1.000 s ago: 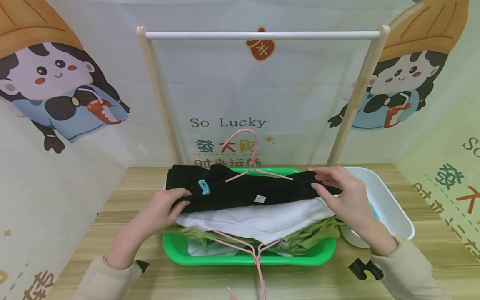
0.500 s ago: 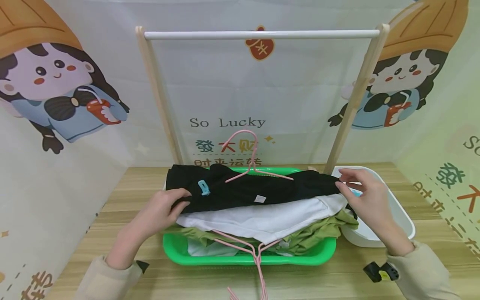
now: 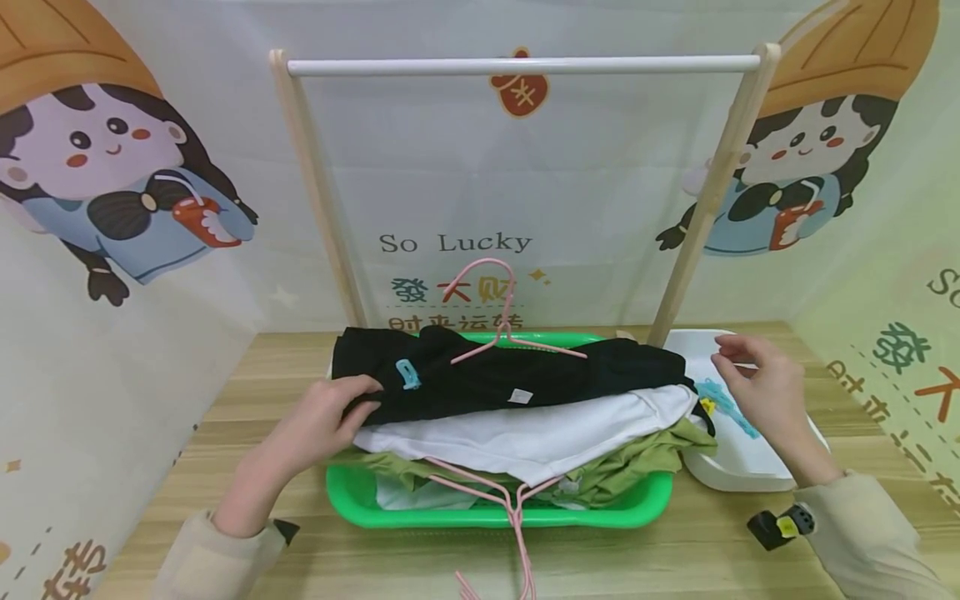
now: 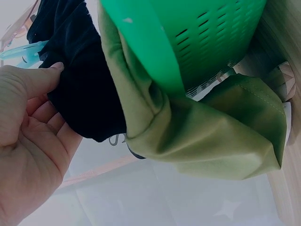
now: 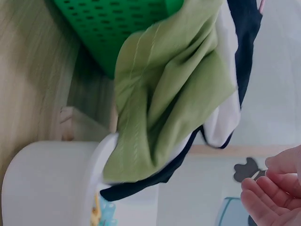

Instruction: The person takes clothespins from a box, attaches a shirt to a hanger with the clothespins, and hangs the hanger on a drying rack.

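Note:
My left hand (image 3: pixel 322 421) pinches the left end of a black garment (image 3: pixel 465 383), thumb on top and fingers beneath in the left wrist view. Close by, a light-blue clip (image 3: pixel 408 374) sits on the black cloth. A pink hanger (image 3: pixel 504 327) lies with its arms over the garment and its hook standing up behind. Beneath are a white garment (image 3: pixel 525 440) and an olive-green one (image 3: pixel 637 458). Over the white tub (image 3: pixel 738 482) hovers my right hand (image 3: pixel 772 392), holding nothing, its fingers loosely bent. Blue clips (image 3: pixel 731 410) and something yellow (image 3: pixel 707 407) lie inside the tub.
The clothes are heaped on a green basket (image 3: pixel 487 520) on the wooden table (image 3: pixel 247 375). More pink hangers (image 3: pixel 517 533) hang over its front rim. Behind stands a wooden rack with a white rod (image 3: pixel 525 67), in front of a printed backdrop.
My right hand has left the right end of the black garment and moved right over the white tub, exposing the clips there. The left hand has kept its grip in place.

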Available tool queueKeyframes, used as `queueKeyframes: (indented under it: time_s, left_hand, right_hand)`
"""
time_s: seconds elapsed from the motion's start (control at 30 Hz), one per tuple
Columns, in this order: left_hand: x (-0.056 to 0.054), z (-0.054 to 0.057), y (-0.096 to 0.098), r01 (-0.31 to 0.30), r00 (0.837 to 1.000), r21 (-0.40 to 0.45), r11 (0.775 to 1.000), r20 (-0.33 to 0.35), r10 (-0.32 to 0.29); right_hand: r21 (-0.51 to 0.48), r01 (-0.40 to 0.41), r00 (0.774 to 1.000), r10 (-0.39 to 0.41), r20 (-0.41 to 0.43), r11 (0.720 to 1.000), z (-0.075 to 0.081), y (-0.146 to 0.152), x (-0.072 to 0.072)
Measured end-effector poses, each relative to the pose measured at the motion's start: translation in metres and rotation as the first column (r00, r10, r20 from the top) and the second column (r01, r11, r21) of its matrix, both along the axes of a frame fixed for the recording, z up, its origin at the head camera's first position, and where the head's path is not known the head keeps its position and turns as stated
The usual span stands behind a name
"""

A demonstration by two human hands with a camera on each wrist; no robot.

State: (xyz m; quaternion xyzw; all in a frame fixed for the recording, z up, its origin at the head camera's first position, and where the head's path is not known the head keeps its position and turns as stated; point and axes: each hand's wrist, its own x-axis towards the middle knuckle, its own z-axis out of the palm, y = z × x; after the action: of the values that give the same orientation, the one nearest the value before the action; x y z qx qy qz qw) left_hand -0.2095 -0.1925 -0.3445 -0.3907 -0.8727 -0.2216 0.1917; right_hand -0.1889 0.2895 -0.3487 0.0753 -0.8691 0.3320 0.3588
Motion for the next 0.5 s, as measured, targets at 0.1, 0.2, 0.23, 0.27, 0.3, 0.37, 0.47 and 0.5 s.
queueKeyframes:
  time_s: [0.1,0.2,0.23,0.27,0.3,0.37,0.47,0.5]
  left_hand:
    - [0.000,0.000,0.000,-0.004,1.000,-0.002,1.000,0.010,0.004]
    - [0.001,0.001,0.000,-0.008,1.000,-0.003,1.000,0.011,0.008]
    - [0.001,0.001,0.000,-0.006,1.000,-0.002,1.000,0.008,0.006]
    - [0.001,0.001,0.000,-0.005,1.000,0.001,1.000,0.006,0.005]
    - [0.001,0.001,0.000,-0.003,1.000,0.002,1.000,0.004,0.003]
    - [0.002,0.001,0.000,0.002,1.000,0.006,1.000,0.004,-0.002]
    - [0.004,0.002,0.000,0.007,1.000,0.011,1.000,0.010,-0.007]
    - [0.004,0.002,0.000,0.007,1.000,0.012,1.000,0.012,-0.007]
  right_hand:
    - [0.016,0.026,0.998,-0.027,0.053,1.000,-0.002,0.005,-0.004]
    - [0.052,0.042,0.991,-0.048,0.124,0.998,-0.002,0.009,-0.008]
    - [0.067,0.046,0.987,-0.056,0.154,0.997,-0.002,0.011,-0.009]
    - [0.081,0.046,0.981,-0.060,0.185,0.996,-0.002,0.013,-0.011]
    - [0.091,0.043,0.974,-0.062,0.218,0.995,-0.001,0.015,-0.013]
    - [0.113,0.042,0.959,-0.072,0.274,0.993,-0.001,0.019,-0.017]
    - [0.143,0.026,0.944,-0.072,0.322,0.989,0.000,0.025,-0.025]
    - [0.154,0.020,0.939,-0.072,0.336,0.988,0.001,0.027,-0.028]
